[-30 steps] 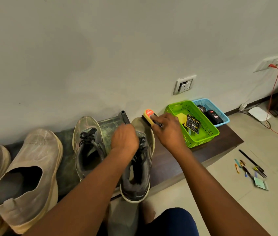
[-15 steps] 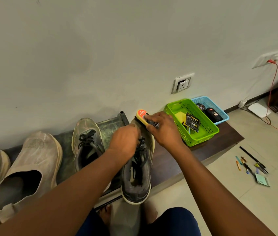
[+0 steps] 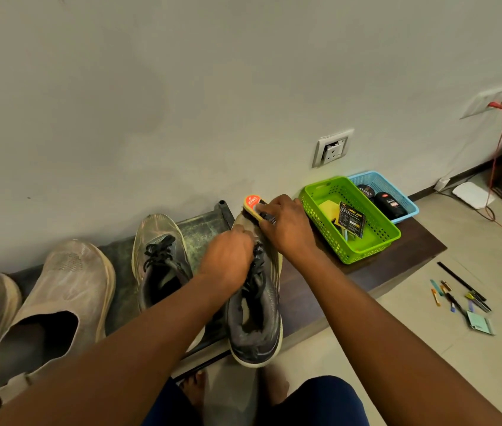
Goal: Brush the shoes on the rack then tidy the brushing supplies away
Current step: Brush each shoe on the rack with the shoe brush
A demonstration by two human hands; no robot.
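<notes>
The left hand [image 3: 228,261] is curled over the laces of a dark grey sneaker [image 3: 256,305], fingers bent and gripping the top of the shoe near its tongue. The sneaker lies lengthwise on the rack [image 3: 305,290], its heel hanging over the near edge and its toe pointing at the wall. Just past those fingers, the right hand [image 3: 286,226] is wrapped round a shoe brush [image 3: 252,206], fingers curled over its back and the bristles pressed down on the sneaker's toe. The brush has a pale wooden back with a red round label reading "KIWI" (the letters lie sideways).

To the left of the left hand's knuckles sits the matching sneaker [image 3: 159,259], dusty at the toe, black laces loose. Further left are two pale slip-on shoes [image 3: 59,299], the outer one cut off by the frame edge.

To the right of the right hand's fingers stands a green basket [image 3: 376,241] holding a yellow cloth and a black card with small yellow print too fine to read. Touching its far side is a blue basket [image 3: 409,204] with a round black tin and a black bottle, both marked "Cherry".

On the floor, well to the right of the rack, lie a few pens [image 3: 462,295] and a small green pad. A wall socket [image 3: 332,147] sits above the baskets.
</notes>
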